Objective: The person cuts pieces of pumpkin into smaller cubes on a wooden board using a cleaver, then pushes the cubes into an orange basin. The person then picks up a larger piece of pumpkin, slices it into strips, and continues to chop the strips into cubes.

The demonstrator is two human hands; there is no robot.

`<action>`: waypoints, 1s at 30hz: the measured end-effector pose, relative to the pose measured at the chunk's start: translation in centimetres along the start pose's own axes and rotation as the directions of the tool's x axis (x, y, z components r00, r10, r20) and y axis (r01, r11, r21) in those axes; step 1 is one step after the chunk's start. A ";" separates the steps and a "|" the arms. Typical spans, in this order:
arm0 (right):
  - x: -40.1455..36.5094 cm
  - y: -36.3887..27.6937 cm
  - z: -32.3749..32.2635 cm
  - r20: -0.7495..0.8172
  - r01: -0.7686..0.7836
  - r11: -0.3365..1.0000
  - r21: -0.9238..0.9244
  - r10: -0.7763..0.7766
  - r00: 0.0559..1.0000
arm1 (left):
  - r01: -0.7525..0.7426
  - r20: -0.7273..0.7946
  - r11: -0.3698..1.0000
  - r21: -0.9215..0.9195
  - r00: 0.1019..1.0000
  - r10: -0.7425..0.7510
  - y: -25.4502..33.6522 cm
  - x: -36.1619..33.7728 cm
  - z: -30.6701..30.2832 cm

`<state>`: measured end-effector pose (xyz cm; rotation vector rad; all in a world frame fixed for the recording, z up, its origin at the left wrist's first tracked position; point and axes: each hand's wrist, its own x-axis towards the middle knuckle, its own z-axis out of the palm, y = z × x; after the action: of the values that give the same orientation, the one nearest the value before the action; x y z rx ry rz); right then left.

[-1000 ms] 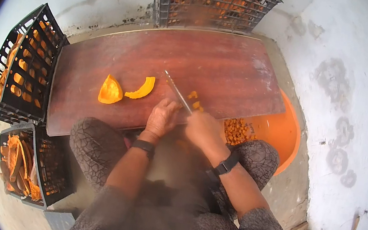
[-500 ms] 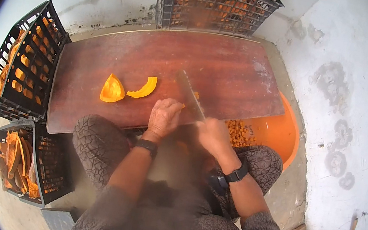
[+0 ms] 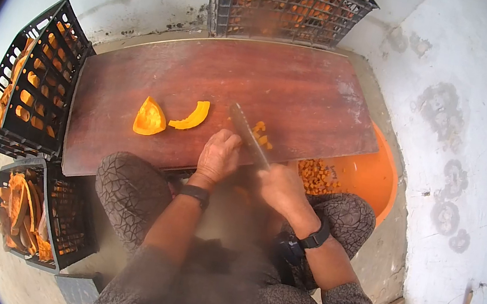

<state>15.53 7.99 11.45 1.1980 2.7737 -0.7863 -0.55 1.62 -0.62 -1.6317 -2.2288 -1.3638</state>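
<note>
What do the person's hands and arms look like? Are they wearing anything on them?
Both the left hand and the right hand are bare, with no gloves. Each wrist has a dark band: a slim one on the left, and a wider one on the right, a bit like a watch strap. The sleeves are dark grey and speckled, and they leave the forearms bare.

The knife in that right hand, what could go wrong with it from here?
The left hand is close beside the blade of the knife held in the right hand, so a slip could nick its fingers. The small orange pieces lie right by the blade, near the board's near edge; a careless sweep might send some to the floor rather than into the orange basin.
</note>
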 end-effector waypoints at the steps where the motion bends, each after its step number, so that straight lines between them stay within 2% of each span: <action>1: 0.2 0.2 0.4 0.001 -0.001 1.000 0.002 0.001 1.000 | -0.004 -0.001 1.000 -0.012 1.000 0.004 0.0 0.0 -0.1; 3: 0.7 0.8 1.2 0.034 0.049 0.999 -0.011 -0.049 0.998 | -0.008 0.002 1.000 -0.026 1.000 0.008 0.1 0.1 -0.1; 7: 1.8 0.2 1.3 0.066 0.050 0.997 -0.055 -0.046 0.997 | 0.006 0.021 1.000 -0.015 1.000 -0.006 0.3 0.3 -0.4; 13: 2.8 -0.6 1.5 0.038 0.012 0.999 -0.033 -0.011 0.999 | -0.011 0.027 1.000 -0.027 1.000 0.011 0.1 0.4 -0.3; 16: 3.4 0.5 2.8 -0.035 0.018 1.000 0.006 -0.018 0.999 | -0.024 0.011 0.999 -0.033 1.000 0.025 0.1 0.3 -0.4; 18: 3.8 0.8 2.3 -0.046 -0.028 0.996 0.088 0.032 0.998 | -0.035 -0.011 0.999 -0.042 0.999 0.034 0.2 0.3 -0.5; 22: 3.1 0.1 1.4 -0.058 -0.025 0.994 0.103 0.031 0.998 | -0.010 0.020 0.999 -0.043 1.000 0.011 0.1 0.3 -0.4; 25: 2.7 -0.2 1.1 -0.015 -0.047 0.996 0.082 0.049 0.999 | -0.018 0.017 1.000 0.002 1.000 0.018 0.3 0.2 -0.4; 27: 2.0 -0.1 0.4 0.025 0.019 1.000 -0.005 -0.019 1.000 | -0.039 0.003 0.999 0.033 0.999 0.039 0.3 0.2 -0.4; 30: 2.0 0.1 0.5 0.072 0.029 0.998 -0.054 -0.025 0.997 | -0.011 0.008 0.999 0.037 1.000 0.010 0.3 0.3 -0.1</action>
<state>14.08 9.22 10.57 1.1037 2.7406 -0.7339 -0.50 1.76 -0.24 -1.6371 -2.2321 -1.3086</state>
